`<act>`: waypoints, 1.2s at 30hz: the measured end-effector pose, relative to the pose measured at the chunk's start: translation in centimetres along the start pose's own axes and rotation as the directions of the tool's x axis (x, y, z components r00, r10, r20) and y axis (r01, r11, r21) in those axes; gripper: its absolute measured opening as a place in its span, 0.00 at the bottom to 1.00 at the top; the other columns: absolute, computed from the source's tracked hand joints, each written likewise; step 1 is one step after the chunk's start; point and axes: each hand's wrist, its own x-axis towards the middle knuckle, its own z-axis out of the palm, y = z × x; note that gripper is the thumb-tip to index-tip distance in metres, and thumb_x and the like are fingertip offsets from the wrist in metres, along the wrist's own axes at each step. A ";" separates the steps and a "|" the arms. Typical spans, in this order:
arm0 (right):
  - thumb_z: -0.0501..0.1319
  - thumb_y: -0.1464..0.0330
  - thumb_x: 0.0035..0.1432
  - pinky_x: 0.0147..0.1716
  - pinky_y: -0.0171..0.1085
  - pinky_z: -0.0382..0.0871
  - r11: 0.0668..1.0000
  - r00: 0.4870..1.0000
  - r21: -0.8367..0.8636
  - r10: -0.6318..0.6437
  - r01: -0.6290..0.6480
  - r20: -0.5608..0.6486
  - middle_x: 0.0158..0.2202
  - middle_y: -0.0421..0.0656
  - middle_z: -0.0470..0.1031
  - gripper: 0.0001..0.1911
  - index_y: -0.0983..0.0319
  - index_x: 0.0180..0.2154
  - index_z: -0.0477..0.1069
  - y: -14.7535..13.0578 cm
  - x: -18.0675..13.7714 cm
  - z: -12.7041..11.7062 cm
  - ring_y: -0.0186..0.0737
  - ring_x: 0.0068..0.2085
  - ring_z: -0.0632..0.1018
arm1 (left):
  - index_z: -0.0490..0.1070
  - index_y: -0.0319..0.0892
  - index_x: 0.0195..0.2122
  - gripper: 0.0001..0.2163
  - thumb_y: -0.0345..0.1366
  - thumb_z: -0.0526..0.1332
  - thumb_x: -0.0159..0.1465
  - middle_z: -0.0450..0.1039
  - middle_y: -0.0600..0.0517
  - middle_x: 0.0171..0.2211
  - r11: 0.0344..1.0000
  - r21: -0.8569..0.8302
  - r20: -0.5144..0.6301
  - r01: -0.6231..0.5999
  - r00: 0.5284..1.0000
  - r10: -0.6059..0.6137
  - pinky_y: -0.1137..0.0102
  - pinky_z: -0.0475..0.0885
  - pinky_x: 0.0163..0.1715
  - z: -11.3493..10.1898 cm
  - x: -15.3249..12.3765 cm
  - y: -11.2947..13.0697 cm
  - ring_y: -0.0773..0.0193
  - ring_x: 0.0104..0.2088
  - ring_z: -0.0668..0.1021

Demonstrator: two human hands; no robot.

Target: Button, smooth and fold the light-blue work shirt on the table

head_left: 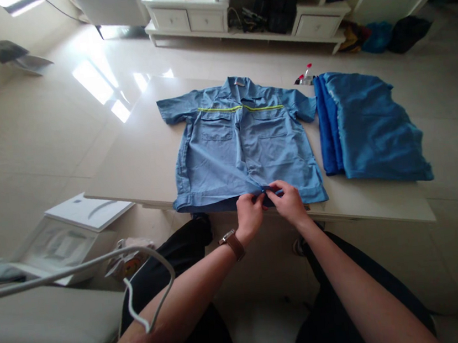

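Note:
A light blue short-sleeved work shirt [214, 156] with a yellow-green stripe across the chest lies front up on the table, its collar away from me. At the middle of its bottom hem, my left hand [251, 212] pinches the edge of the front opening. Close beside it, my right hand [286, 200] also grips the hem there with thumb and fingers. The hem is lifted a little between them, and the front pulls into a slanting crease. What exactly lies between the fingertips is partly hidden.
Folded blue cloth [377, 125] lies right of the shirt on the pale table [136, 160]. Bottles with red caps [307, 75] show behind the far edge. A white cable [98, 260] crosses near my left arm. A white box [87, 211] stands at left.

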 end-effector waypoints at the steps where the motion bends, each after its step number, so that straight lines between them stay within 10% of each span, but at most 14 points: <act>1: 0.61 0.61 0.58 0.34 0.37 0.71 1.000 1.000 0.001 -0.010 0.010 0.000 0.33 0.44 0.79 0.10 0.60 0.32 0.76 -0.1 0.0 0.0 0.41 0.34 0.78 | 0.79 0.40 0.23 0.10 0.33 0.65 0.63 0.76 0.48 0.20 1.000 -0.013 0.002 0.008 1.000 -0.008 0.71 0.65 0.25 0.0 0.0 0.0 0.61 0.22 0.78; 9: 0.54 0.58 0.66 0.39 0.39 0.71 0.999 0.999 0.022 -0.048 0.048 -0.008 0.34 0.46 0.80 0.19 0.59 0.29 0.77 -0.9 0.0 -0.6 0.44 0.38 0.79 | 0.78 0.39 0.22 0.11 0.34 0.67 0.61 0.75 0.49 0.19 0.988 -0.123 -0.025 0.095 0.995 -0.098 0.72 0.62 0.22 -0.1 0.1 0.1 0.64 0.20 0.75; 36: 0.62 0.69 0.56 0.37 0.40 0.71 0.987 0.991 -0.090 -0.126 0.129 0.038 0.32 0.43 0.77 0.04 0.58 0.29 0.74 -0.9 -0.1 -0.5 0.42 0.35 0.77 | 0.80 0.34 0.27 0.14 0.43 0.74 0.54 0.81 0.45 0.27 0.889 -0.415 0.004 0.193 0.977 -0.211 0.69 0.74 0.32 0.3 0.1 0.3 0.61 0.28 0.80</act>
